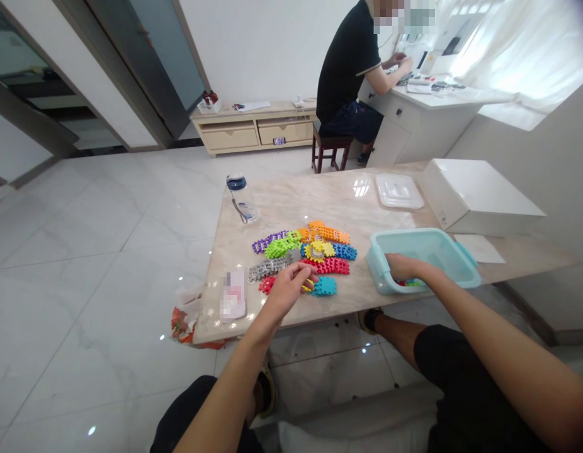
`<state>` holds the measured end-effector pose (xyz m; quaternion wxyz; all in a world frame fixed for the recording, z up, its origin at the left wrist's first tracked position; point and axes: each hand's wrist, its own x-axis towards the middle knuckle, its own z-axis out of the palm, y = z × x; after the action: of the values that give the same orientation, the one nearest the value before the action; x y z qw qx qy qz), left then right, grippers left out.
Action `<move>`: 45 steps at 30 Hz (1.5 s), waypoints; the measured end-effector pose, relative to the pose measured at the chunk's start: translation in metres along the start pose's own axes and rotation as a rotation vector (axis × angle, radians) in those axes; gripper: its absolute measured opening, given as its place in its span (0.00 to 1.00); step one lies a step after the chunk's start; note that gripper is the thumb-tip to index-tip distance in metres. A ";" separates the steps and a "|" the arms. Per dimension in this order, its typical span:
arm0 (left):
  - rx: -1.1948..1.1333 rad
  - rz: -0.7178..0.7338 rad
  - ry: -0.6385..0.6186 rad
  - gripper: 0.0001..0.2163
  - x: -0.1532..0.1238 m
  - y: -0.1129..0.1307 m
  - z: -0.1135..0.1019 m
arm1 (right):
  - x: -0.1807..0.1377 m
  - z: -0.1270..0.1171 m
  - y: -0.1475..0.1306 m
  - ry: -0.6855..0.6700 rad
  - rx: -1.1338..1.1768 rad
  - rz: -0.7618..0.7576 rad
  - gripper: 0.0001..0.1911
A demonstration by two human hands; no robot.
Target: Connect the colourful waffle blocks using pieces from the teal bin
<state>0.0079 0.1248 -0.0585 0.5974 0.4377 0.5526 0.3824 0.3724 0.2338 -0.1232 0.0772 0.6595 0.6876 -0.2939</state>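
My left hand (291,284) hovers over the front of the colourful plastic interlocking pieces, its fingers loosely bent and apart, with nothing visible in them. Beneath and around it lie red pieces (336,266), grey pieces (266,269) and teal pieces (326,286). Behind these are rows of purple (267,241), green (283,244), orange (332,234), blue (347,251) and yellow pieces (320,250). My right hand (399,267) reaches into the light teal plastic bin (426,236); its fingers are hidden, and a few red and green pieces (412,283) show below it.
A water bottle (243,201) stands at the table's far left, and a phone (233,294) lies front left. A clear lid (398,190) and a white box (480,195) are behind the bin. Beyond the table (282,201), a person (345,63) sits working at a white desk.
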 end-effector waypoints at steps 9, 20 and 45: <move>0.006 0.003 -0.015 0.15 0.000 0.004 0.000 | 0.011 0.000 0.011 -0.086 -0.069 -0.113 0.20; -0.009 0.021 0.032 0.13 -0.002 0.005 -0.007 | -0.011 -0.045 0.023 0.240 -0.073 -0.030 0.29; -0.117 0.035 0.085 0.21 0.015 -0.003 0.000 | -0.049 -0.030 -0.158 0.119 1.102 -0.173 0.24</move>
<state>0.0089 0.1378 -0.0666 0.5914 0.3947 0.5464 0.4427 0.2361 0.2137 -0.0264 -0.3422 0.5591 0.4868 -0.5773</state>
